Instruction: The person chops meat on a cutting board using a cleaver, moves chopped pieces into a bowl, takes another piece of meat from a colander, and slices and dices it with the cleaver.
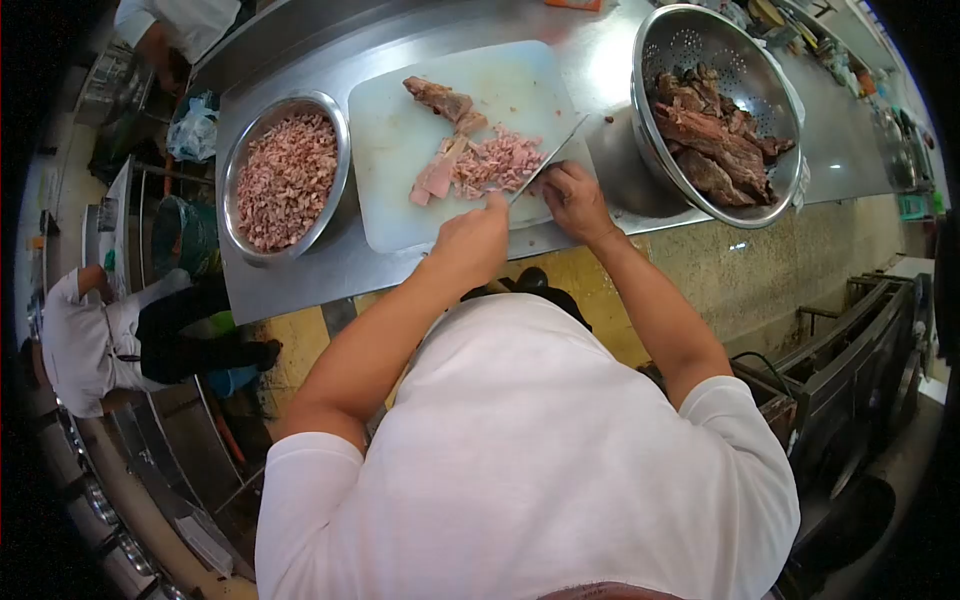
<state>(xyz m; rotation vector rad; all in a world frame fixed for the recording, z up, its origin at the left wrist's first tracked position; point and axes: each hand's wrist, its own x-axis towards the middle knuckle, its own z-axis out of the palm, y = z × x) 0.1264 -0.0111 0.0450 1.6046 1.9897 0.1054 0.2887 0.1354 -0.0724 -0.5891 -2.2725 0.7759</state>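
Note:
My left hand (474, 240) is closed around the handle of a knife (548, 160), whose blade slants up and to the right over the white cutting board (390, 115). My right hand (578, 205) is just right of the blade at the board's lower right edge, its fingers curled together; what they hold is hidden. Left of the blade lies a pile of chopped pink meat (500, 160). Beside the pile are a larger pink slice (434, 180) and a browned piece of meat (440, 98).
A steel bowl (343, 180) of finely chopped meat stands left of the board. On the right, a steel colander (640, 105) holds large browned chunks. A co-worker (95, 340) is at the far left, and another person's arm (155, 50) shows at the top left.

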